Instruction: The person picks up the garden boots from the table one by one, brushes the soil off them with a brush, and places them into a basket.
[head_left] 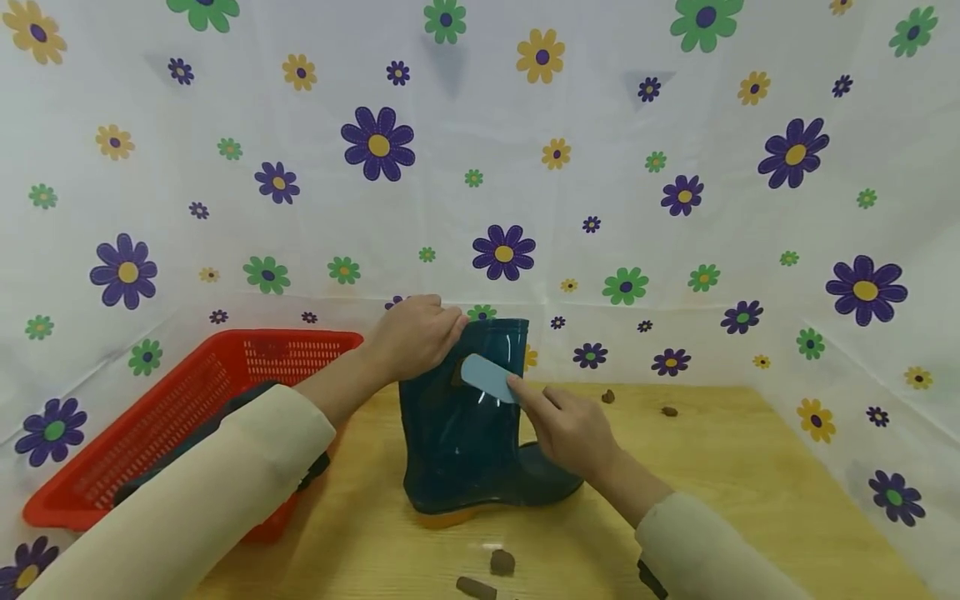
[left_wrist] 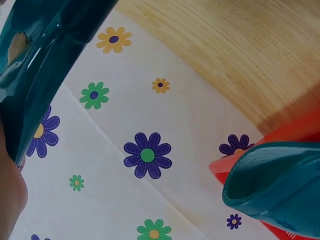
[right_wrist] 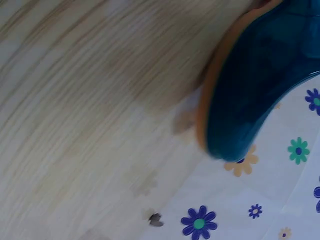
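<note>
A dark teal rain boot (head_left: 457,442) with an orange sole stands on the table, toe pointing right. My left hand (head_left: 420,336) grips the top rim of its shaft. Between the thumb and fingers of my right hand (head_left: 573,433) is a flat, light blue scraper (head_left: 489,379) with a rounded end. The scraper's tip overlaps a brown mud patch (head_left: 457,372) on the shaft. That same mud patch (left_wrist: 17,47) also shows in the left wrist view. In the right wrist view the boot's toe (right_wrist: 240,105) appears, with the hand itself out of frame.
At the left, a red plastic basket (head_left: 292,335) holds another teal boot (left_wrist: 280,190), partly hidden by my left sleeve. On the wooden table (head_left: 712,483) lie a brown lump (head_left: 502,562) and a brown stick-shaped piece (head_left: 476,587) in front, with small crumbs (head_left: 669,411) behind. Flowered sheeting (head_left: 450,208) hangs around.
</note>
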